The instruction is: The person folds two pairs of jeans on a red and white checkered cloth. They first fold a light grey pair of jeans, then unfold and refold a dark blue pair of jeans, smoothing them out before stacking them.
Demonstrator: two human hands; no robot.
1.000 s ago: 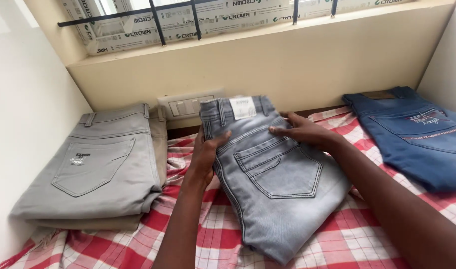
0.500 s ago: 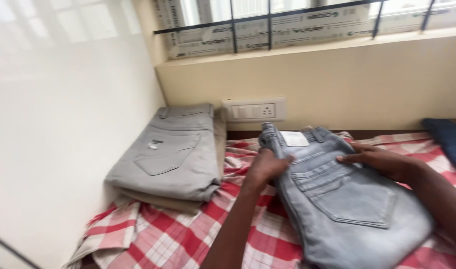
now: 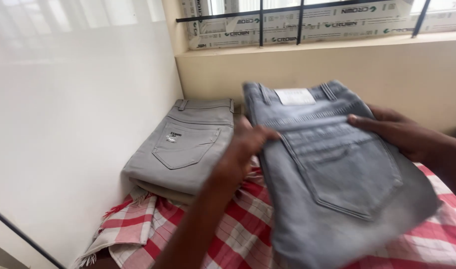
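Grey folded jeans (image 3: 337, 174) lifted above red checked cloth (image 3: 188, 234), centre-right. Left hand (image 3: 245, 149) grip pinching left edge; right hand (image 3: 397, 132) grip pinching right edge near waistband. Pale grey trousers (image 3: 188, 144) stacked left, near white wall (image 3: 73, 124). Window ledge (image 3: 312, 47) far.

The folded grey jeans (image 3: 337, 174) are faded and soft-looking, with a back pocket facing up and a white label at the waistband. They are lifted and tilted, waistband toward the window, above the red checked cloth (image 3: 188, 224).
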